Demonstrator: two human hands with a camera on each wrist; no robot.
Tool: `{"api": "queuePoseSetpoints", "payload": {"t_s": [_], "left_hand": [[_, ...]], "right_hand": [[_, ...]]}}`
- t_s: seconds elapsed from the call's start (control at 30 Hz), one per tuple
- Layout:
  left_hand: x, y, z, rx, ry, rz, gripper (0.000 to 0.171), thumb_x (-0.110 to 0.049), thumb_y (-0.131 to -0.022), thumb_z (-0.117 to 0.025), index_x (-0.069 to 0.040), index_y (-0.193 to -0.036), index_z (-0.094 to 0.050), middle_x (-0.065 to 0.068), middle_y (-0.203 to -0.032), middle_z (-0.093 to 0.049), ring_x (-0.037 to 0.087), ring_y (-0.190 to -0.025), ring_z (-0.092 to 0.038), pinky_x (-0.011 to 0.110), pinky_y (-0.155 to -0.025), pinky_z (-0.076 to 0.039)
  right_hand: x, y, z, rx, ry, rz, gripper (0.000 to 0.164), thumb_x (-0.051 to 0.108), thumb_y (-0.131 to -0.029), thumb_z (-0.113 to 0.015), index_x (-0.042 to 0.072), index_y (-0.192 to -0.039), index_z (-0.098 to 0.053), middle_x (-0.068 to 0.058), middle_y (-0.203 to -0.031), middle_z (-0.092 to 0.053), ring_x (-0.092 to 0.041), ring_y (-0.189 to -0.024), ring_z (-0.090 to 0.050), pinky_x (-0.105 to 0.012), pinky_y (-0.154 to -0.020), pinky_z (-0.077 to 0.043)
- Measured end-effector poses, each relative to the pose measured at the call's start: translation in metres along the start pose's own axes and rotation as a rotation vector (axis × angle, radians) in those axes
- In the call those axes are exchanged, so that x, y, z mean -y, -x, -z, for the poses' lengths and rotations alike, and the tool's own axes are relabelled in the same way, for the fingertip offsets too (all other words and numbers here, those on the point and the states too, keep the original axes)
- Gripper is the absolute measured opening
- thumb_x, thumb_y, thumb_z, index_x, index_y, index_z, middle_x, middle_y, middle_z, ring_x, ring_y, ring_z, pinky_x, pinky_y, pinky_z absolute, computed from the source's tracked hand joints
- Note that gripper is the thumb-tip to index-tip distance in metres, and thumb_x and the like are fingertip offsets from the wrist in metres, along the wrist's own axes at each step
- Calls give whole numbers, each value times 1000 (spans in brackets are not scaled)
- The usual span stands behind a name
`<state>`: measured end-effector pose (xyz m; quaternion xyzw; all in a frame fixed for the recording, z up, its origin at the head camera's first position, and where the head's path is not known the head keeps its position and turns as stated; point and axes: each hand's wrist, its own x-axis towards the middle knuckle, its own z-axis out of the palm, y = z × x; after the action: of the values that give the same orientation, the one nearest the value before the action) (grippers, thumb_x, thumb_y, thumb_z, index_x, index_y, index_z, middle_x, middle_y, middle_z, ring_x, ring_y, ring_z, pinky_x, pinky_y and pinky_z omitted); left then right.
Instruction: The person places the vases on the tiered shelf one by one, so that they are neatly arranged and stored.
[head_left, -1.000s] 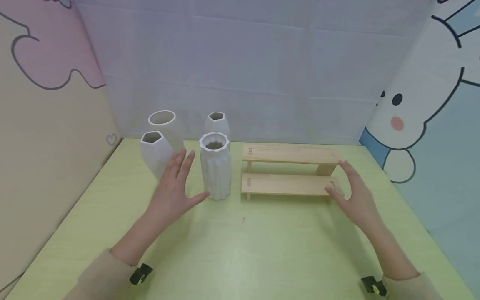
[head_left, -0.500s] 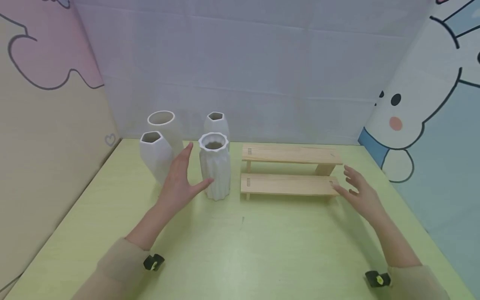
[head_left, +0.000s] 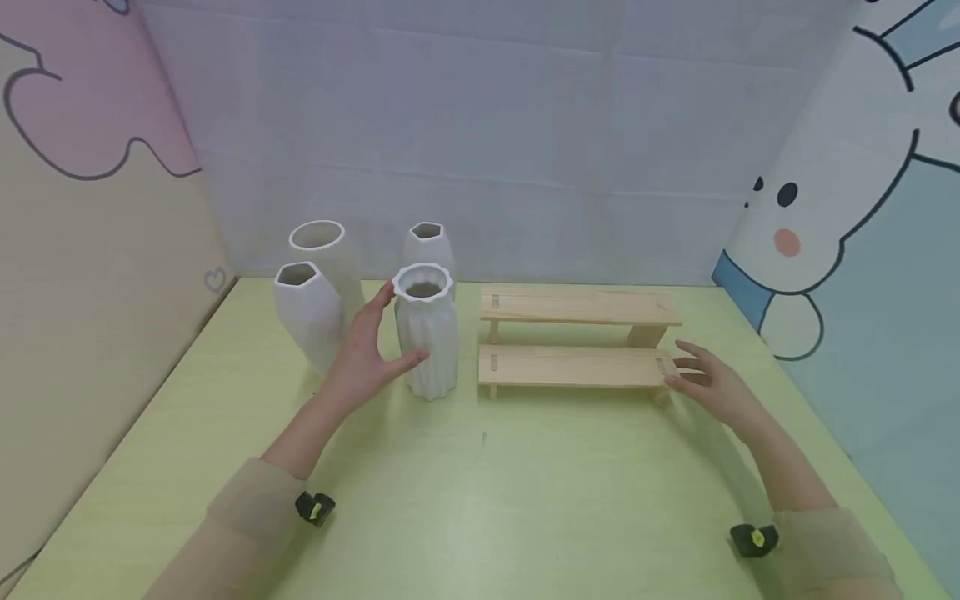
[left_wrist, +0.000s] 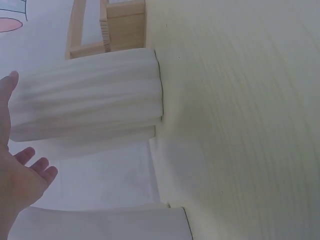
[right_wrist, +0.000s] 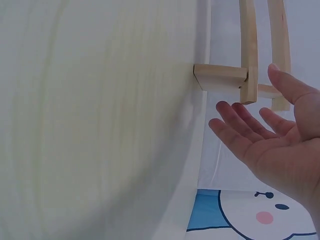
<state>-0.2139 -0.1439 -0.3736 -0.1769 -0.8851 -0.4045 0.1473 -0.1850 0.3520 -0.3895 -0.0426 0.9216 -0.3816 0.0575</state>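
Note:
A white fluted vase (head_left: 426,342) with a scalloped rim stands upright on the table. My left hand (head_left: 360,354) is at its left side, thumb stretched across its front and fingers by the rim. In the left wrist view, the fingertips (left_wrist: 40,165) are apart from the fluted vase. A two-tier wooden shelf (head_left: 570,367) stands right of it. By the lower plank's right end is my right hand (head_left: 716,387), fingers loosely bent, holding nothing. The right wrist view shows its thumb (right_wrist: 287,87) overlapping a plank while the other fingertips sit just off the plank ends.
Behind the left hand stand an angular white vase (head_left: 307,312) and a taller round-mouthed vase (head_left: 337,262). Another white vase (head_left: 431,246) with an angular mouth is behind the fluted one. A pale cloth (head_left: 487,150) hangs along the table's back edge.
My left hand has moved right and closer to the fluted vase. My right hand has drawn back from the upper plank to the lower plank's end, its fingers more bent.

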Motion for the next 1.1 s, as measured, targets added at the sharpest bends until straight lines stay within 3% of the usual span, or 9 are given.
{"api": "queuePoseSetpoints", "payload": {"t_s": [0.2,0.33,0.47,0.77,0.97,1.1], "left_hand": [[6,-6,-1,43,40,6,99,-38,-76,-78,-17,-152,-17,11,-147,-37,30,-135,-34,51,-107,-31],[10,-9,-3,57,54,5,99,-37,-76,-79,-16,-151,-18,12,-143,-40,30,-133,-37,50,-107,-32],[14,-12,-5,79,103,12,98,-35,-76,-79,-16,-151,-19,12,-141,-43,28,-131,-39,49,-106,-34],[24,-18,-9,162,334,36,94,-21,-77,-80,-25,-149,-20,14,-135,-47,29,-123,-46,51,-96,-44],[28,-24,-12,191,459,42,94,-9,-76,-79,-26,-148,-20,15,-137,-45,32,-123,-47,50,-95,-45],[30,-26,-12,195,491,35,93,-7,-74,-79,-24,-146,-22,15,-137,-45,33,-122,-49,49,-94,-46]], "right_hand": [[-8,-7,2,32,-25,-6,73,32,-94,-58,-2,-147,-22,-39,-132,-41,-46,-116,-51,-49,-90,-49],[-13,-8,3,86,-132,-9,72,28,-95,-58,0,-148,-20,-38,-128,-44,-26,-104,-61,-35,-84,-54],[-18,-8,5,125,-185,7,71,25,-96,-56,1,-149,-17,-37,-127,-45,-12,-97,-63,-30,-82,-54],[-27,-10,6,142,-201,5,71,26,-96,-56,4,-150,-16,-22,-112,-55,-9,-92,-63,-23,-80,-52],[-28,-10,6,145,-229,28,70,20,-96,-56,1,-149,-15,-23,-109,-57,-11,-89,-64,-23,-79,-53],[-27,-10,6,141,-227,23,70,20,-96,-56,0,-149,-14,-24,-111,-58,-11,-89,-64,-23,-78,-53]]}}
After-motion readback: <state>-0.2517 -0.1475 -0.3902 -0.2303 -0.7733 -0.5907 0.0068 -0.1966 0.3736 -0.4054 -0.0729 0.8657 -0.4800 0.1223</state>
